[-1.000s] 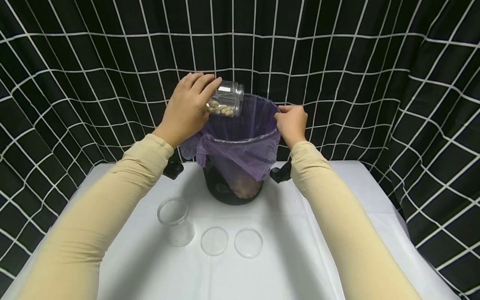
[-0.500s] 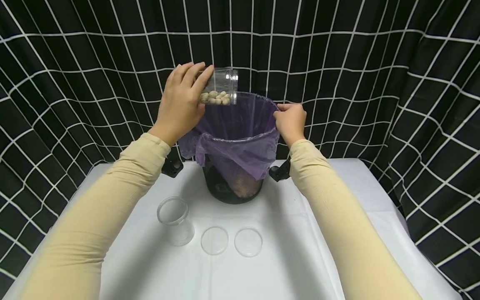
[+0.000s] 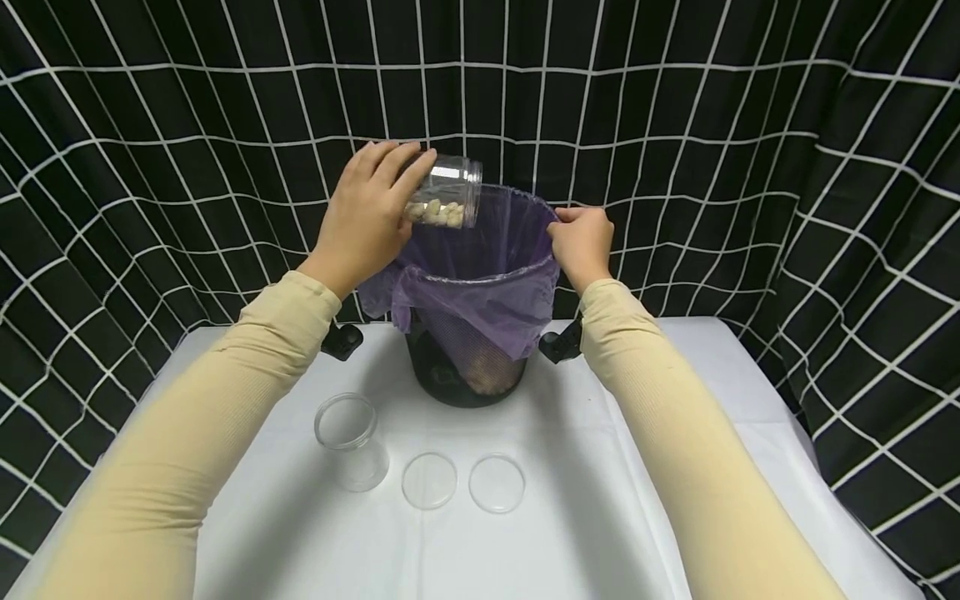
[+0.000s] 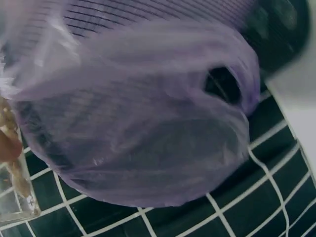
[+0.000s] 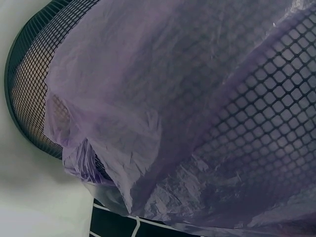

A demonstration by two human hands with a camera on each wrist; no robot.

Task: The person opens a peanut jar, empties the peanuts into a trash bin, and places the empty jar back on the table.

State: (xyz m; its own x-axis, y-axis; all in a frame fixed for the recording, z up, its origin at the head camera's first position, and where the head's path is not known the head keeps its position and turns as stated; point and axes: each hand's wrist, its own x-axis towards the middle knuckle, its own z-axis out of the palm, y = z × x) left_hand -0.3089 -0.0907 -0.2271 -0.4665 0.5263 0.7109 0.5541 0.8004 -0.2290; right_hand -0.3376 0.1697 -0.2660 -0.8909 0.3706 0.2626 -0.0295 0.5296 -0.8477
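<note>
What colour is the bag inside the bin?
The bag is purple, thin and see-through. The right wrist view shows it best, draped over the black mesh bin.

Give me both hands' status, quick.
Left hand: grips the tilted jar of nuts over the bin.
Right hand: pinches the purple bag's rim.

Empty clear jar [image 3: 351,442], two clear lids [image 3: 429,481] [image 3: 497,483] on white table [image 3: 675,500]; grid curtain [image 3: 750,125] behind.
</note>
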